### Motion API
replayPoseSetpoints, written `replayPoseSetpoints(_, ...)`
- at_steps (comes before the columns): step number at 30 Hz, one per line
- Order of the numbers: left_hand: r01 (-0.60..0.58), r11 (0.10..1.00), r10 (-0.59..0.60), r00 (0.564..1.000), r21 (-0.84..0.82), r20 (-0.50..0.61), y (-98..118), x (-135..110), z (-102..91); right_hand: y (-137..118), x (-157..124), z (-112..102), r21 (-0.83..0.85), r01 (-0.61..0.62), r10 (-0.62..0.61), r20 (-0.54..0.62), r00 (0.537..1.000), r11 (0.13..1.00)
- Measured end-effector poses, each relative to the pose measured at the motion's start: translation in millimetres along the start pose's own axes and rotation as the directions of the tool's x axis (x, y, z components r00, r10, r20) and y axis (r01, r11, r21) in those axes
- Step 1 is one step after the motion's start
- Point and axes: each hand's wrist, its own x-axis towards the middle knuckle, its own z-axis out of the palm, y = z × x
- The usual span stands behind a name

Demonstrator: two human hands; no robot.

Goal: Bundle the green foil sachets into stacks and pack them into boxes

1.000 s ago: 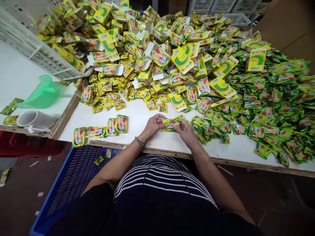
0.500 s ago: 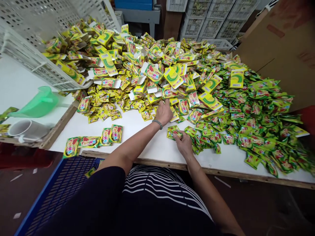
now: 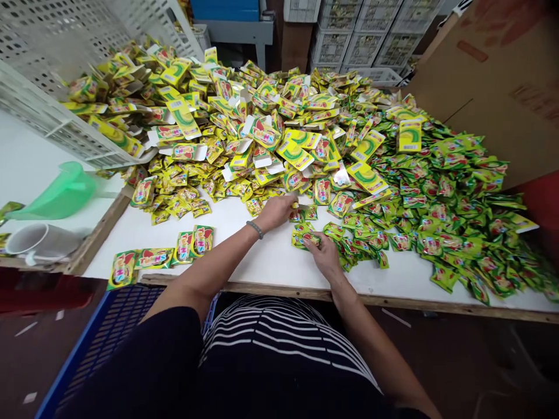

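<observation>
My left hand (image 3: pixel 276 212) is at the near edge of a big heap of yellow sachets and flat yellow cartons (image 3: pixel 244 134), its fingers closed on a small item I cannot make out. A bead bracelet sits on that wrist. My right hand (image 3: pixel 322 250) rests on a small stack of green sachets (image 3: pixel 305 237) on the white table (image 3: pixel 262 256), fingers curled over it. A wide spread of green sachets (image 3: pixel 445 198) lies to the right.
A row of filled yellow packs (image 3: pixel 161 256) lies at the table's near left edge. A white plastic crate (image 3: pixel 52 122) tilts at far left. A green scoop (image 3: pixel 61 195) and white mug (image 3: pixel 39 240) sit on a lower left table. A blue crate (image 3: pixel 109 343) stands below. Cardboard (image 3: pixel 493 87) leans at right.
Both hands held a sachet stack together a second ago. My left hand reached into the yellow heap, then drew back slightly toward me. My right hand set the stack down and stays on it.
</observation>
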Motion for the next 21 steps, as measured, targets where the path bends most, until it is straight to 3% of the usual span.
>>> replayPoseSetpoints(3,0.124,0.953,-0.143,0.988,-0.278,-0.049,2.1,-28.3,-5.1,-8.4,-2.1,-12.0,0.119,0.022,-0.016,-0.057,0.998,0.993)
replayPoseSetpoints(6,0.145,0.817,-0.161,0.987,-0.559,0.02,5.6,-58.5,-4.6,-32.1,7.6,-25.6,0.125,0.117,-0.099,-0.144,0.985,0.985)
replayPoseSetpoints(8,0.188,0.67,-0.173,0.98,-0.718,0.095,9.2,-75.3,-1.6,-51.7,19.9,-32.0,-0.04,0.213,-0.215,-0.047,0.976,0.976)
replayPoseSetpoints(10,0.236,0.517,-0.188,0.969,-0.823,0.159,12.9,-88.4,2.3,-69.3,32.3,-34.8,-0.202,0.304,-0.28,0.141,0.95,0.931)
replayPoseSetpoints(14,0.288,0.28,-0.2,0.95,-0.916,0.238,18.3,-106.4,8.6,-92.0,44.8,-28.1,-0.393,0.423,-0.219,0.467,0.857,0.816)
replayPoseSetpoints(18,0.302,0.138,-0.158,0.947,-0.943,0.28,20.3,-120.2,9.8,-102.3,42.4,-11.4,-0.488,0.518,-0.132,0.626,0.769,0.702)
replayPoseSetpoints(21,0.329,0.087,-0.17,0.935,-0.94,0.312,19.4,-129.5,9.1,-105.4,37.7,-0.4,-0.517,0.532,-0.105,0.644,0.758,0.67)
